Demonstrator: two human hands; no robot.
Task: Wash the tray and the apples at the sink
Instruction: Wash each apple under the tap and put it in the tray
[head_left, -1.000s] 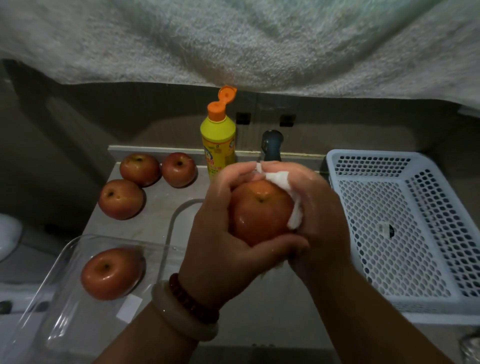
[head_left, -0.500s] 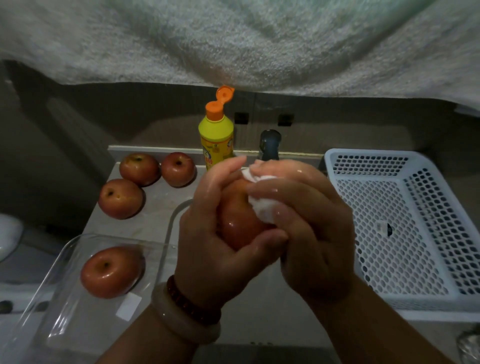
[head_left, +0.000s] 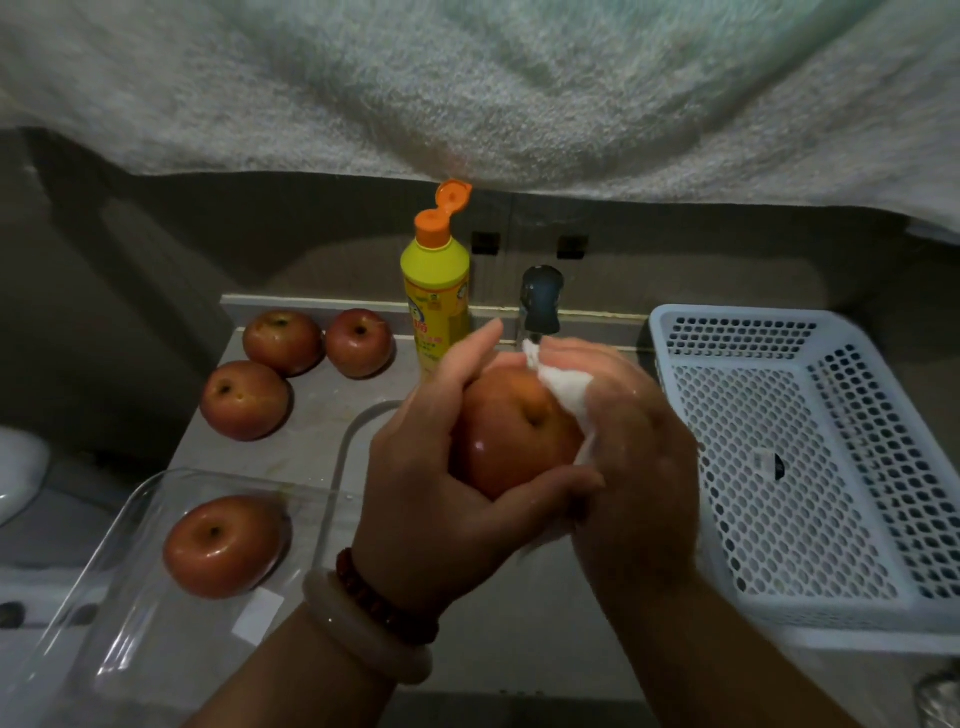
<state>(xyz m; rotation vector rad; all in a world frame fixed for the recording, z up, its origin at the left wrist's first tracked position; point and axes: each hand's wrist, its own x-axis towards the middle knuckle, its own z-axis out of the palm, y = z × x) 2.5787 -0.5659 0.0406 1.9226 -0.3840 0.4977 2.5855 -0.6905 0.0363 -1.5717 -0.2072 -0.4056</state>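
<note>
- Head view: the left hand (head_left: 415, 499) grips a wet red apple (head_left: 514, 441) above the sink, its fingers wrapped round the fruit's left side and its thumb curled under the front.
- The right hand (head_left: 634, 467) presses a small white cloth (head_left: 566, 389) against the apple's upper right side, its fingers curled over the cloth.
- The faucet (head_left: 540, 299) stands just behind both hands.
- A clear tray (head_left: 104, 597) sits on the worktop (head_left: 311, 447) at lower left, with one apple in it (head_left: 223, 545).
- Three more apples (head_left: 283, 340) lie on the worktop beyond the tray, close together.
- A yellow soap bottle (head_left: 436, 291) stands upright behind the hands, its orange cap flipped open.
- A white perforated basket (head_left: 810, 457) sits to the right of the sink.
</note>
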